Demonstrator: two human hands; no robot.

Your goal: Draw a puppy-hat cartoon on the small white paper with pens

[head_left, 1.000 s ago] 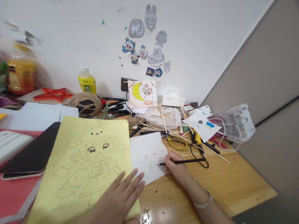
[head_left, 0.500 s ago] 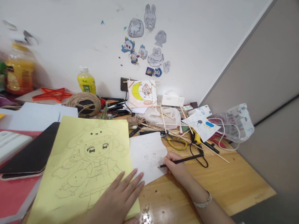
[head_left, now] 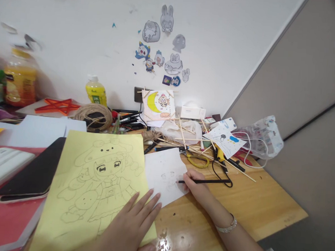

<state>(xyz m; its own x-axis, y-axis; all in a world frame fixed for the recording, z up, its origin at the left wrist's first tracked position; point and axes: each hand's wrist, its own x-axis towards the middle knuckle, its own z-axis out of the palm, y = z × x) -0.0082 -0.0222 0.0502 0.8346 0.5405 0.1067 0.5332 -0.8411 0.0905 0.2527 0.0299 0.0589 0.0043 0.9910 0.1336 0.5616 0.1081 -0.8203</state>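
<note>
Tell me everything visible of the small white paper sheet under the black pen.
The small white paper sheet is thin, with an uneven upper edge, and lies flat on the wooden desk. Faint sketches mark its middle. Its left edge meets the yellow drawing sheet. The left hand lays fingertips on its lower left part; the right hand rests at its right edge, its black pen touching the paper.

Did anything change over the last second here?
Very little. The right hand kept its grip on the pen, whose far end tilted up, then dropped back level. Its tip stayed on the white paper. The left hand stayed flat on the yellow drawing.
</note>
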